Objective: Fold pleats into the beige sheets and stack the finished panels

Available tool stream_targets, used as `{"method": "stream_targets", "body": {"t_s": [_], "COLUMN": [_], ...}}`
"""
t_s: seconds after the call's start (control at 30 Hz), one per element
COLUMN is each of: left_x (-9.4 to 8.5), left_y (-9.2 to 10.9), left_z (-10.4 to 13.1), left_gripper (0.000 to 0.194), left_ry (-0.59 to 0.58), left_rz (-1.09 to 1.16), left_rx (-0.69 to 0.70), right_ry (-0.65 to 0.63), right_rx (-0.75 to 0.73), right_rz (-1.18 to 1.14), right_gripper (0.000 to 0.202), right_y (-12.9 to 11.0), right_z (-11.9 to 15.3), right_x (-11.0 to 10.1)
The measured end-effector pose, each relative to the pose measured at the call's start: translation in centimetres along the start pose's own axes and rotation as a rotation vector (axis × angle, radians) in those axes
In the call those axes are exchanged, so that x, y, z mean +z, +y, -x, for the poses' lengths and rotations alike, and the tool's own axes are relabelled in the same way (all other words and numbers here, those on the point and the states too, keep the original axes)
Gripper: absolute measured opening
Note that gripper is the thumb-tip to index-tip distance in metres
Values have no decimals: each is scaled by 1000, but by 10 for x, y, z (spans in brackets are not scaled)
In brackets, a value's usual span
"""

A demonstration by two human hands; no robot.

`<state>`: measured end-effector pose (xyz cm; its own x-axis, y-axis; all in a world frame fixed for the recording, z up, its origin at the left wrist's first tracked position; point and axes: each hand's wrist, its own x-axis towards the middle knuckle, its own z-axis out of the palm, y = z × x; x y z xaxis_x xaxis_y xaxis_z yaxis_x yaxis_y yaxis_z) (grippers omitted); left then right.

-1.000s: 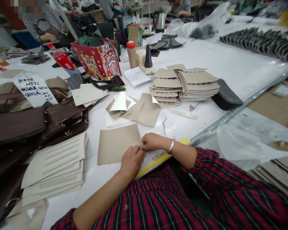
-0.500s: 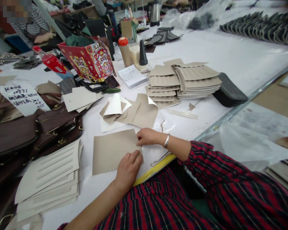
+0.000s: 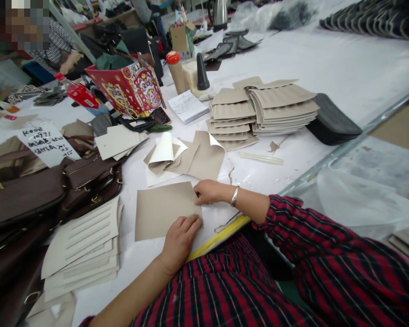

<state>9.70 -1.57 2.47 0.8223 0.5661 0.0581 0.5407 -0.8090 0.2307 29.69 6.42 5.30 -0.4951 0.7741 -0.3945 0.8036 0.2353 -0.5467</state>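
A flat, roughly rectangular beige sheet (image 3: 167, 211) lies on the white table in front of me. My left hand (image 3: 182, 236) rests on its near right corner, fingers stretched out and lying on the surface. At the sheet's right edge, near the far corner, my right hand (image 3: 209, 191) has thumb and fingers pinched together on the edge. The fingertips are partly hidden, and a silver bracelet is on that wrist. Just beyond the sheet lie curled beige pieces with white backing (image 3: 204, 156).
Slatted beige panels (image 3: 85, 245) are stacked at left beside dark brown bags (image 3: 23, 190). Further back stand beige piece stacks (image 3: 282, 109), black pieces (image 3: 334, 120), a notepad (image 3: 187, 107), a red patterned box (image 3: 126, 88) and a bottle (image 3: 80, 93). Another person sits at far left.
The camera view has shifted slightly, moving the left-hand items rightward in the picture. Both hands stay at about the same places on the sheet.
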Motion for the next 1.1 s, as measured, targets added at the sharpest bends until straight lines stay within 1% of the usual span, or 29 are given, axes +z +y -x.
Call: {"method": "stream_targets", "body": {"t_s": [0.13,0.23,0.3,0.37,0.43,0.5,0.6,0.67,0.73,0.9,1.0,1.1], "left_x": [-5,-7,-7,-6,-3,-2,-2,-2,-1,4,9,11], "left_y": [0,2,4,5,4,2,-1,-3,-3,-5,-6,-6], "left_z": [1,-4,-10,-18,-25,-29,-32,-32,-31,-28,-25,-23], "left_gripper": [37,33,22,14,13,13,14,13,13,13,14,15], "left_ry": [-30,-27,-24,-17,-26,-69,-146,-165,-165,-124,-73,-30], "left_rz": [-16,21,35,32,36,54,75,78,75,80,93,109], "left_rx": [37,10,-56,-157,-245,-284,-286,-281,-278,-247,-240,-240], "right_ry": [-32,-57,-44,-34,-69,-97,-40,-16,-30,-106,-164,-188], "right_rx": [11,5,-2,-1,9,17,29,37,44,11,-28,-71], "right_rz": [-85,-99,-19,71,95,53,11,18,20,-62,-45,-44], "right_gripper": [22,24,23,22,23,27,30,28,26,29,33,31], "right_y": [2,1,-1,-4,-5,-4,-1,2,6,10,8,3], "right_z": [0,-2,-5,-7,-9,-11,-16,-19,-22,-23,-22,-21], "right_x": [-3,-3,-3,-4,-8,-15,-28,-33,-35,-32,-32,-32]}}
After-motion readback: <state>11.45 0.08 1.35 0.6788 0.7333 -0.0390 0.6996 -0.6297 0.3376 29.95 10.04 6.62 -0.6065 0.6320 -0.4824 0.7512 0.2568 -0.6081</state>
